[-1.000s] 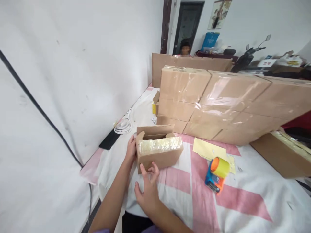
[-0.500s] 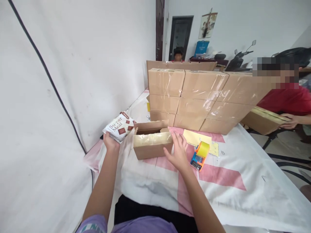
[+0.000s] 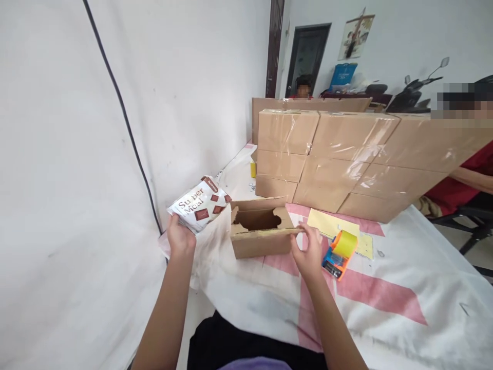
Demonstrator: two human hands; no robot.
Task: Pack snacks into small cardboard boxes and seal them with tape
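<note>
A white pouch [image 3: 200, 203] printed "Super Meal" with brown squares is gripped in my left hand [image 3: 181, 239], left of an open cardboard box [image 3: 262, 246]. The box stands on the cloth with its top flaps up, and its dark inside shows from above. At the box's front right corner, my right hand [image 3: 309, 252] pinches the front flap between thumb and fingers. Just right of that hand lies an orange and blue tape dispenser [image 3: 339, 257] with a yellow roll, partly over yellow paper sheets [image 3: 333, 222].
Taped cardboard boxes [image 3: 335, 159] are stacked in a wall behind the open box. A white wall [image 3: 115, 205] with a black cable borders the left. The table cloth [image 3: 385, 298] is white and pink. One person sits at the right, another behind the boxes.
My right hand has closed on the front flap, which now stands out and uncovers more of the box's inside. The view has turned left. The pouch stays in my left hand.
</note>
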